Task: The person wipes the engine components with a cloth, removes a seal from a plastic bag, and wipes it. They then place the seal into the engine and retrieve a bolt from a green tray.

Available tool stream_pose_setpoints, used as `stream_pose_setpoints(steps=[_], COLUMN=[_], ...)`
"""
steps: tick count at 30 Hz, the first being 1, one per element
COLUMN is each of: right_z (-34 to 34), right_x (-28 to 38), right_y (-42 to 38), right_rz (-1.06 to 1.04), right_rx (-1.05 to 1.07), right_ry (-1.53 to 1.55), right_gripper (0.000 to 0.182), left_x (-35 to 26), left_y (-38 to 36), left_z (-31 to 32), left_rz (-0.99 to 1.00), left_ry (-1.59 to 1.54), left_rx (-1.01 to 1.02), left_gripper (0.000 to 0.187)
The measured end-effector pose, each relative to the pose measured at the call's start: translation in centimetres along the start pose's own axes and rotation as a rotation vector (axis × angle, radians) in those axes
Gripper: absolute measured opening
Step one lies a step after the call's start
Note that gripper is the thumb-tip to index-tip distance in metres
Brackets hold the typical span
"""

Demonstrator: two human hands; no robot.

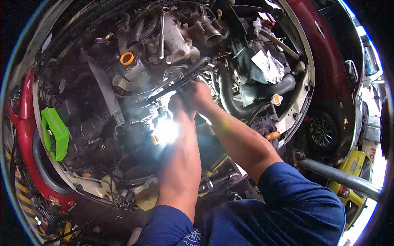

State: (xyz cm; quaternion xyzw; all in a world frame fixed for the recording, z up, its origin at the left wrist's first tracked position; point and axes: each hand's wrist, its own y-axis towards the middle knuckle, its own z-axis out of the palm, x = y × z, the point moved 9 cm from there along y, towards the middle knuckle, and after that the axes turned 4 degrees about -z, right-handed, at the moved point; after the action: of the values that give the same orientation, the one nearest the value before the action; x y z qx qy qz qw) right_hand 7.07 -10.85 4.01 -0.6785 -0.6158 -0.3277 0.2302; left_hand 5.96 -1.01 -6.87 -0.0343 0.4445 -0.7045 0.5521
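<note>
Both my arms reach down into an open engine bay. My left hand [177,103] is low among the engine parts, just behind a bright work light [166,131] whose glare washes out the detail. Close beside it, my right hand [200,93] reaches in under a black corrugated tube [186,80] that crosses above. The fingers of both hands are hidden by engine parts and shadow, so what they touch or hold does not show. A thick black hose [225,92] curves down to the right of my right hand.
An orange ring [127,58] sits on the engine. At left stands a bright green frame [55,134]. Crumpled foil-like material [268,67] lies at upper right, near a yellow-marked cap [277,99]. A wooden-looking handle [273,135] lies by the right edge. A metal pole [338,178] is at lower right.
</note>
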Motion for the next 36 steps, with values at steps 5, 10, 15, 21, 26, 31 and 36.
stream_pose_setpoints(steps=[5, 10, 15, 21, 26, 31, 36], right_z=[0.3, 1.3, -0.2, 0.4, 0.2, 0.8, 1.4], right_x=[-4.1, -3.0, -2.4, -4.0, -1.8, -4.0, -3.1], right_y=[-1.0, -0.5, -0.5, -1.0, -0.6, -1.8, -0.8], right_rz=[0.403, 0.213, 0.165, 0.411, 0.202, 0.245, 0.036], right_rx=[0.118, 0.132, -0.032, 0.056, 0.113, 0.078, 0.026], right_ry=[0.274, 0.218, 0.221, 0.328, 0.062, 0.122, 0.157], right_gripper=[0.033, 0.028, 0.029, 0.031, 0.031, 0.033, 0.024], left_x=[-3.8, -1.6, -4.4, -4.3, -0.8, -3.7, -3.0], left_y=[-1.7, 1.7, -2.8, -1.8, 1.4, -3.0, -2.5], left_z=[3.6, -0.9, 2.1, 1.6, -1.7, 1.0, 0.9], left_rz=[0.659, 0.428, 0.320, 0.344, -0.004, 0.287, 0.210], left_ry=[1.962, 0.500, 1.119, 0.991, 0.048, 0.595, 0.448], left_rx=[-0.334, 0.043, -0.225, -0.175, -0.096, -0.213, -0.212], left_gripper=[0.021, 0.034, 0.036, 0.028, 0.032, 0.033, 0.036])
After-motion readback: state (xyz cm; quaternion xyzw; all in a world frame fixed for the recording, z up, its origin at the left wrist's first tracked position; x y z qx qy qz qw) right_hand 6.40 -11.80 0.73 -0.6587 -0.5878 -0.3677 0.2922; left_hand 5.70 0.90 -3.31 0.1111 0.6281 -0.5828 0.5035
